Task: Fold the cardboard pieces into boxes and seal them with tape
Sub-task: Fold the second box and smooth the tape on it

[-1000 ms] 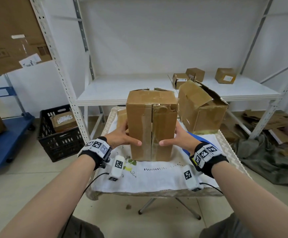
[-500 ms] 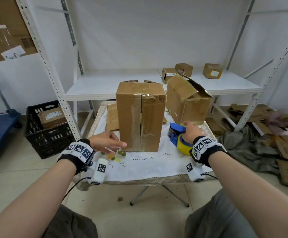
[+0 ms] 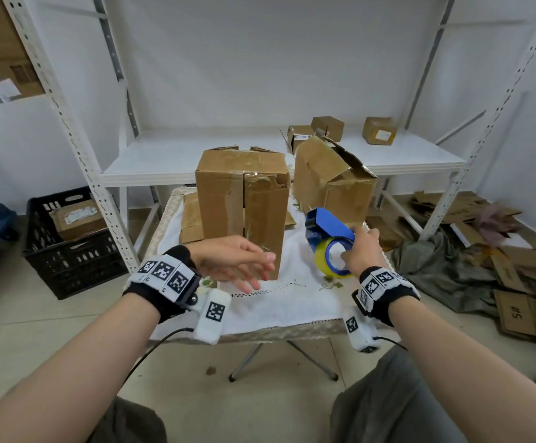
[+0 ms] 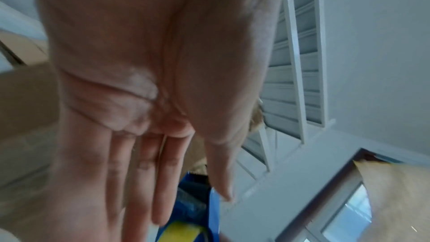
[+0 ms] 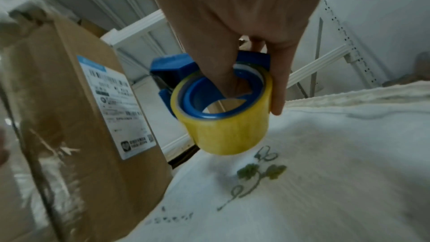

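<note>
A tall cardboard box (image 3: 241,209) stands upright on the white cloth of the small table (image 3: 285,302), old tape down its front seam. My right hand (image 3: 360,251) grips a blue tape dispenser (image 3: 327,227) with a yellow tape roll (image 3: 325,260), lifted just above the cloth to the right of the box. In the right wrist view my fingers hook through the roll's core (image 5: 223,97), beside the box's labelled side (image 5: 111,106). My left hand (image 3: 237,265) hovers open in front of the box's lower front, fingers straight (image 4: 144,181), holding nothing.
A second, opened box (image 3: 330,183) sits behind the dispenser. Flat cardboard (image 3: 191,219) lies behind the tall box. A white shelf (image 3: 170,155) carries small boxes (image 3: 380,130). A black crate (image 3: 68,241) stands on the floor at left; cardboard scraps (image 3: 522,282) lie at right.
Both hands let go of the tall box. My right hand reached right, took the tape dispenser and lifted it off the cloth. My left hand drew back in front of the box.
</note>
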A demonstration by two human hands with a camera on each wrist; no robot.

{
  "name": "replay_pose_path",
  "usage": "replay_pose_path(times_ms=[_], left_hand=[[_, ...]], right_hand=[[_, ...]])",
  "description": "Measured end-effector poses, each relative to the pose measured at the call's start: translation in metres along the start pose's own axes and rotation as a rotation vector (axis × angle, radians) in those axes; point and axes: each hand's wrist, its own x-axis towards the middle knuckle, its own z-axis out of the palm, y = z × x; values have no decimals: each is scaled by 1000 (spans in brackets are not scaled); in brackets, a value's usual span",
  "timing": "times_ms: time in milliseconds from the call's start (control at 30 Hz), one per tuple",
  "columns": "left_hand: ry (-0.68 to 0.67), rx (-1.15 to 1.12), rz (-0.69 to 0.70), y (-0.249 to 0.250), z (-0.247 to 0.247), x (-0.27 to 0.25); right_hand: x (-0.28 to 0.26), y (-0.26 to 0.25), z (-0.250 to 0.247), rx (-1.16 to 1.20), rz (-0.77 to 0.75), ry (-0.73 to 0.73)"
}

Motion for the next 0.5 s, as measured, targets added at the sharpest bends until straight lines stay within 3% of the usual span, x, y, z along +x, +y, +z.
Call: replay_pose_path(times_ms=[67, 200, 367, 500], left_hand=[[52, -56, 42, 10, 18, 8], [303, -254, 77, 20, 56, 30], [291, -566, -4, 21, 77, 52], [341, -825, 80, 21, 80, 53]], right_hand=[[-7, 7, -5, 83, -63, 66], [-20, 14, -9, 203, -232, 145], [-26, 22, -6, 373, -334, 184], [-31, 24, -8, 370, -389, 178]])
